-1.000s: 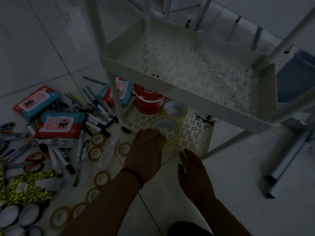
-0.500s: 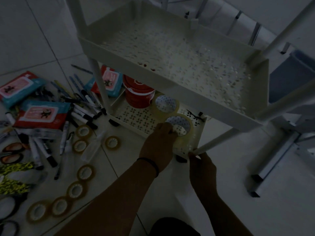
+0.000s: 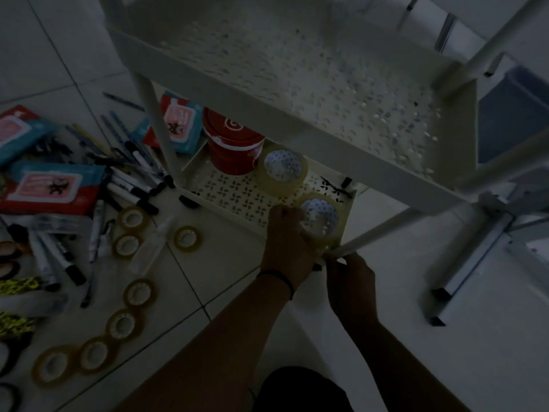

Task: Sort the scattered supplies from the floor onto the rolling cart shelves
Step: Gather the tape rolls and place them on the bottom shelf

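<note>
A white rolling cart has an upper shelf and a perforated bottom shelf. On the bottom shelf stand a red tub and a wide clear tape roll. My left hand grips a second wide clear tape roll at the shelf's near right corner. My right hand holds the cart's corner post just beside it. Several small tape rolls lie on the floor to the left.
Markers and pens are piled on the tiles at left, with wipe packs, yellow patterned items and black-rimmed tape rolls at the far left edge. A metal frame and a blue bin stand at right.
My left hand has carried the clear tape roll along the bottom shelf to its near right corner. My right hand rose from the floor and took the cart post. The view moved closer.
</note>
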Available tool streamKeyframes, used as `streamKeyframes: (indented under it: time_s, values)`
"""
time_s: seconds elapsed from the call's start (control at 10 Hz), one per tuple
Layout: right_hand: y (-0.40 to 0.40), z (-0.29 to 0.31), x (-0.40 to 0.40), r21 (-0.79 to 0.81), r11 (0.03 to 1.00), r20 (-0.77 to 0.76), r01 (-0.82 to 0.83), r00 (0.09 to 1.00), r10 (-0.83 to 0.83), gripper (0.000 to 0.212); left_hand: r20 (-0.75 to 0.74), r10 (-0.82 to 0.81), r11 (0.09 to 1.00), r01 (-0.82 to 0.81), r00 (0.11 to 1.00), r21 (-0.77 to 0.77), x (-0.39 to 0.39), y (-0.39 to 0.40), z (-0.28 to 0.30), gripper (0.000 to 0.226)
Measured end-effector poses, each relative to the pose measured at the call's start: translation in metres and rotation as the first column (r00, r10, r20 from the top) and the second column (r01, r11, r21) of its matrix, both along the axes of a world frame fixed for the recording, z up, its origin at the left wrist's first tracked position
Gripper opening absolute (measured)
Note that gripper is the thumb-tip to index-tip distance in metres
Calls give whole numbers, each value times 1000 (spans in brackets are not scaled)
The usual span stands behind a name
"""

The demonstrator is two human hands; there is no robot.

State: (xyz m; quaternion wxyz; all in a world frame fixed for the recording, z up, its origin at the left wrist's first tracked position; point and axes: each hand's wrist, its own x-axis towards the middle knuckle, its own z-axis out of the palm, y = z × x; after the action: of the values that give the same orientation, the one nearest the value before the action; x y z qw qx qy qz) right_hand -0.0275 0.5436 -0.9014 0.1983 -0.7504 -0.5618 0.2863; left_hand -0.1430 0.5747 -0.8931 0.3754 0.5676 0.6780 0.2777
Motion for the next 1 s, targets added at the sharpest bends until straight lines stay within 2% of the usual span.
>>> streamKeyframes:
  time_s: [0.1, 0.2, 0.3, 0.4, 0.5, 0.7, 0.8, 0.9, 1.0]
  values:
    - [0, -3, 1, 12, 1000, -2, -6, 1000, 6, 24, 324, 255, 952, -179, 911, -247, 8, 3, 9, 44]
    - [-1, 0, 0, 6, 1000, -5, -3, 1000, 3, 25, 469, 509, 787, -169, 722, -593, 4, 16, 19, 14]
    - [0, -2, 0, -13, 1000, -9, 19, 1000, -20, 27, 458, 514, 805, -222, 725, -551, -1, 25, 14, 20]
    - [1, 0, -2, 12, 1000, 29, 18, 999, -18, 26, 619, 613, 760, -151, 491, -632, 3, 27, 7, 23]
    - [3, -3, 2, 22, 1000, 21, -3, 1000, 2, 25, 659, 631, 740, -63, 409, -670, 14, 26, 12, 12]
    - [3, -7, 5, 16, 1000, 11, -22, 1000, 22, 24, 700, 704, 702, 33, 120, -711, 10, 35, 12, 16]
    - [3, -6, 4, 2, 1000, 3, -18, 1000, 18, 26, 729, 683, 728, 47, 48, -684, 7, 31, 3, 36]
    - [2, -5, 3, 16, 1000, -8, -26, 1000, 26, 25, 758, 646, 757, 57, 87, -651, 3, 29, 4, 44]
    - [1, -4, 4, 34, 999, 5, -36, 999, 36, 24, 772, 631, 768, 81, 74, -635, 0, 29, 3, 47]
